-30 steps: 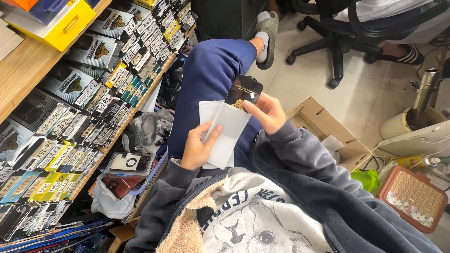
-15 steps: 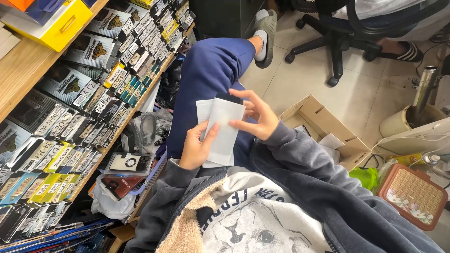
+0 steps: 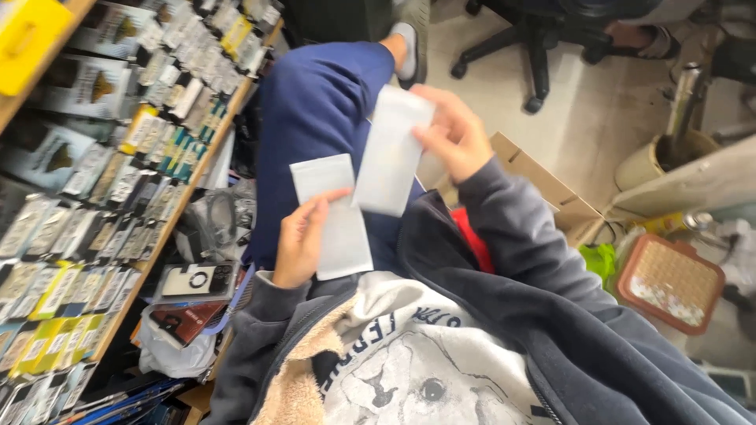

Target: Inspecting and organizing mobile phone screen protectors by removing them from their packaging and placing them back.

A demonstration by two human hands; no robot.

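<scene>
The left hand (image 3: 303, 236) is gripping a flat white rectangular packet (image 3: 335, 228) over the lap in dark blue trousers (image 3: 315, 102). The right hand (image 3: 453, 134) is pinching a second white packet (image 3: 390, 153), which is overlapping the first one's corner. A wooden shelf of small packaged goods (image 3: 118, 173) is lying to the left, an open cardboard box (image 3: 543, 185) to the right.
</scene>
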